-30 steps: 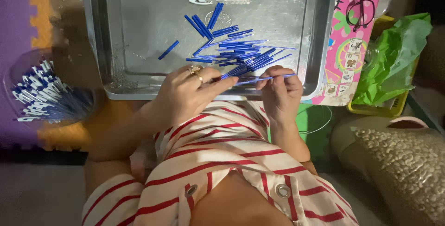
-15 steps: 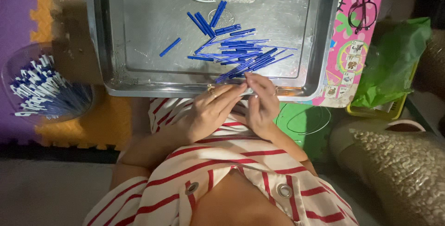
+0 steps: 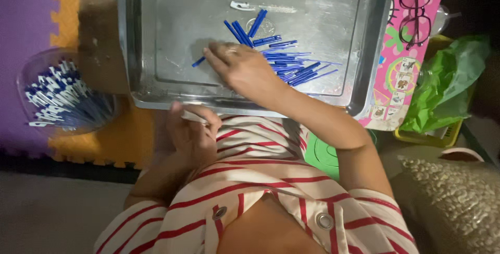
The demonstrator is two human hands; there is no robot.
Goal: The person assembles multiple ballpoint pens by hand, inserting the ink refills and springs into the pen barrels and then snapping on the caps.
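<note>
Half a second back both hands met at the tray's near edge; now the right hand [image 3: 245, 69] has reached out over the metal tray [image 3: 156, 35], fingers spread flat and holding nothing, fingertips beside a stray blue tube [image 3: 198, 62] left of the heap of blue tubes [image 3: 284, 58]. Her left hand [image 3: 190, 134] has dropped below the near rim, pinching a white pen piece [image 3: 194, 117], perhaps kept ready. Off the tray's left edge, a clear bowl of pens [image 3: 62, 97] sits on coloured foam mats [image 3: 62, 4]; a green bag [image 3: 442, 87] lies right.
</note>
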